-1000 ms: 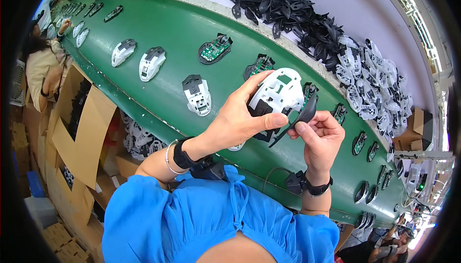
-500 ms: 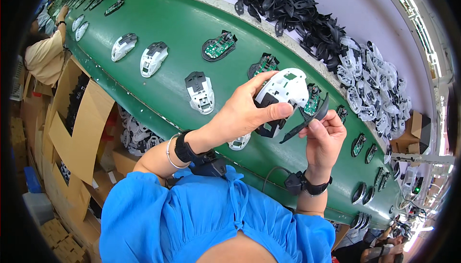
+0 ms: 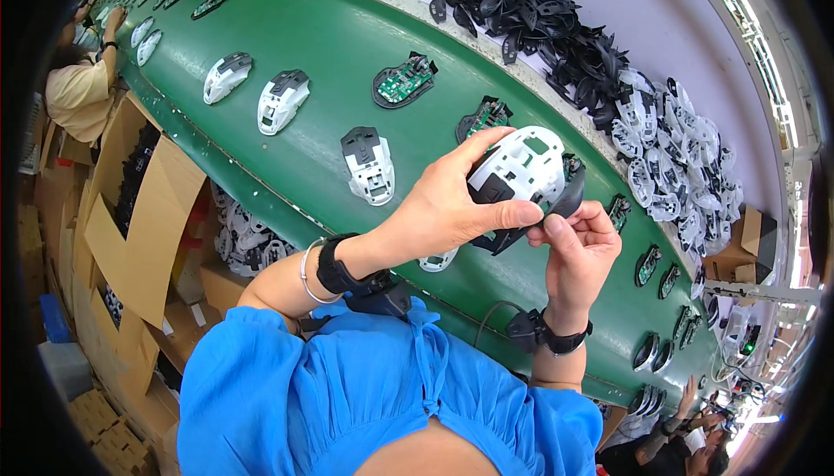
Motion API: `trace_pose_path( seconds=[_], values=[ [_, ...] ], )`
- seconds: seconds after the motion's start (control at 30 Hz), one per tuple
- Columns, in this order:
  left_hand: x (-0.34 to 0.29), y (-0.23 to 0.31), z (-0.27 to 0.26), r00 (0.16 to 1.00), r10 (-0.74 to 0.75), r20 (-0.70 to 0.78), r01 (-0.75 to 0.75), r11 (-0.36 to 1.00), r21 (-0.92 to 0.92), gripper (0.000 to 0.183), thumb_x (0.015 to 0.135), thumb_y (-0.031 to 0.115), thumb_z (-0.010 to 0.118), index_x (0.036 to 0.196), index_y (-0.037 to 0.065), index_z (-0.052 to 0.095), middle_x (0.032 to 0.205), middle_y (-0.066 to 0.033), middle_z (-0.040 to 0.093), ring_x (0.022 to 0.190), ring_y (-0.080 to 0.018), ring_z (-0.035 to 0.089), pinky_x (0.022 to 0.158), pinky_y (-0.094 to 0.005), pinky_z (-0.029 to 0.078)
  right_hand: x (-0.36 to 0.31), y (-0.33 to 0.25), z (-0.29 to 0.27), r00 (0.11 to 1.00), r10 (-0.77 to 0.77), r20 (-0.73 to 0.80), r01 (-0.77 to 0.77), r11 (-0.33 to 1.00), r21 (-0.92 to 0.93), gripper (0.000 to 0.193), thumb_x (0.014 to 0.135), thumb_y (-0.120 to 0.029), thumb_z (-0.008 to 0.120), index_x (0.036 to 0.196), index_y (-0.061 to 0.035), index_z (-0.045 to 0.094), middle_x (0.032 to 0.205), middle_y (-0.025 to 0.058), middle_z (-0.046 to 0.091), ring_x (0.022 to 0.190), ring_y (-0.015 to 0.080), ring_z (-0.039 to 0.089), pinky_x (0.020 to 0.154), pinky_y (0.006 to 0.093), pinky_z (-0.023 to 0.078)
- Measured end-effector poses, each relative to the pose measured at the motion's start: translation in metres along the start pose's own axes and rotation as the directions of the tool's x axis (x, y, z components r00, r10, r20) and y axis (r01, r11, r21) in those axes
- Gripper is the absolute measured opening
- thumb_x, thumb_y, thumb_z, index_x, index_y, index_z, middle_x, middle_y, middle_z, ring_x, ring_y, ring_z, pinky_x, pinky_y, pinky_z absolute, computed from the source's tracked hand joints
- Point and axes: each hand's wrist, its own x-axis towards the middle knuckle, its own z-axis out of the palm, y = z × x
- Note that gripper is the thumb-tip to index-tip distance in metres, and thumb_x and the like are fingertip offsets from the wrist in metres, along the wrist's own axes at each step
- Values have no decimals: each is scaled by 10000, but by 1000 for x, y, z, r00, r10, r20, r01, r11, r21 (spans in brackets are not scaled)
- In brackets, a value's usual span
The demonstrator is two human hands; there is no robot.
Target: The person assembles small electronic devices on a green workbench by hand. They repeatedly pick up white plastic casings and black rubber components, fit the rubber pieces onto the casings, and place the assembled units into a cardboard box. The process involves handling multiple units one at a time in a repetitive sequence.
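Note:
A white and black computer mouse shell (image 3: 521,168) is held above the green belt by my left hand (image 3: 452,198), with the thumb across its near edge. My right hand (image 3: 578,246) pinches a curved black side piece (image 3: 566,200), which lies against the right side of the shell. The exact contact between the two parts is hidden by my fingers. Behind the shell sits a mouse base with a green circuit board (image 3: 485,115), partly covered. Left of my hands, a white and black shell (image 3: 368,166) rests on the belt.
More shells (image 3: 282,101) and circuit-board bases (image 3: 405,81) lie along the green belt (image 3: 330,59). Heaps of black side pieces (image 3: 512,7) and white shells (image 3: 673,155) line the far ledge. Cardboard boxes (image 3: 143,241) stand at left. Another person (image 3: 82,89) works at far left.
My right hand has brought the black side piece up against the shell; before, it stood tilted away from it. The shell has shifted slightly right. Parts on the belt have moved slightly rightward in view.

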Motion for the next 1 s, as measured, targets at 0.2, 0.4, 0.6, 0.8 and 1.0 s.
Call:
trace_pose_path(
  seconds=[0.2,0.4,0.6,0.8,1.0],
  values=[
    [-2,-9,-3,987,156,35,-159,935,316,1112,613,460,862,1391,-79,278,1280,-249,480,1178,-331,515,962,-395,437,0,-3,9,998,-43,-47,35,987,-159,173,789,85,689,927,47,590,791,131,669,680,198,690,626,291,588],
    [-9,-10,0,970,242,17,-212,813,542,997,632,260,821,1385,-59,251,1222,-252,473,1130,-387,518,947,-430,439,-1,4,2,1000,12,-13,-15,963,-270,241,755,52,740,951,39,602,820,100,674,721,153,673,678,264,572],
    [-8,-2,-7,963,210,169,-266,834,484,859,618,117,733,1374,-6,344,1193,-219,489,1105,-371,518,951,-410,431,2,4,5,989,46,141,-39,998,-49,723,662,-68,822,1292,36,482,1242,145,560,1139,205,558,960,347,468],
    [-12,-2,-12,897,210,389,-385,805,451,894,633,147,782,1382,-31,326,1328,-212,414,1191,-348,464,1022,-416,378,8,-1,-4,927,52,373,-89,993,83,742,681,-77,806,1338,29,478,1379,143,483,1265,231,476,1067,392,383],
    [-23,-16,-15,870,320,376,-453,821,347,900,663,254,826,1374,-25,349,1322,-232,432,1221,-357,466,1022,-431,381,-2,-7,0,935,-3,354,-44,991,125,691,685,-24,806,1309,31,511,1338,141,526,1233,222,506,1082,393,374]
  ],
)
